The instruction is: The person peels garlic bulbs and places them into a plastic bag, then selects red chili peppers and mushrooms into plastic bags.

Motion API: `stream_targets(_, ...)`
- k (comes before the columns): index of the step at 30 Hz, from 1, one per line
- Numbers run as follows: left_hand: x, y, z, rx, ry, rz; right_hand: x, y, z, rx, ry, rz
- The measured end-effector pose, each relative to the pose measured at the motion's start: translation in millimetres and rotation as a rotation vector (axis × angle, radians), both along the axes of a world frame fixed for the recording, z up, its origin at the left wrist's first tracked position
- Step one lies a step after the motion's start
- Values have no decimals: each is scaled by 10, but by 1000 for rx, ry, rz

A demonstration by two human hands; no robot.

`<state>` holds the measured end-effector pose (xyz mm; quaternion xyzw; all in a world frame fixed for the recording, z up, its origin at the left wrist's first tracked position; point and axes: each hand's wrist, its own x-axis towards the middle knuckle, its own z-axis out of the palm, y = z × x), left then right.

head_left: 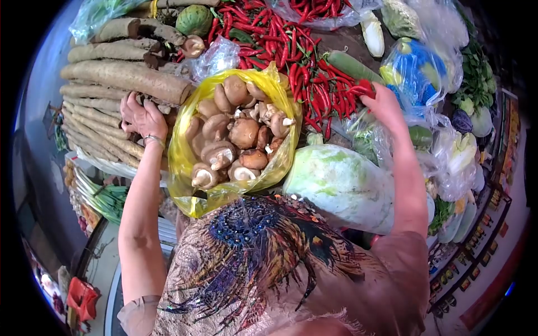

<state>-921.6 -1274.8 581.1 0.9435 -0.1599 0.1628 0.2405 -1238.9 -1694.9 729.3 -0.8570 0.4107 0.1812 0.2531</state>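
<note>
My right hand is closed on a few red chili peppers at the right edge of a big pile of red chilies. On the left, my left hand rests with fingers apart against the long brown yams, holding nothing. Between my arms stands a yellow plastic bag, open at the top and full of shiitake mushrooms. A large pale green winter melon lies below my right hand, and a green cucumber-like vegetable lies just behind it.
A round green striped squash sits at the back. Clear plastic bags of leafy vegetables and a blue and yellow bag crowd the right. Green onions lie at lower left, and a red bag is near the floor.
</note>
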Motion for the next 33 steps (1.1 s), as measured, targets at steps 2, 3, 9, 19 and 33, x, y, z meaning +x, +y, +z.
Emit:
stream_targets(2, 18, 5, -5, 12, -6, 1, 25, 71, -149, -73, 176, 42)
stream_targets(3, 17, 5, -12, 10, -9, 2, 76, 182, -197, -132, 178, 116)
stream_targets(9, 29, 22, -42, -3, -12, -2, 84, 153, -246, 414, -363, -319)
stream_targets(19, 59, 38, -61, -36, 24, -21, 197, 435, -265, -88, 82, 145)
stream_targets(33, 8, 8, -18, -28, -15, 0, 397, 86, 84, 616, -585, -455)
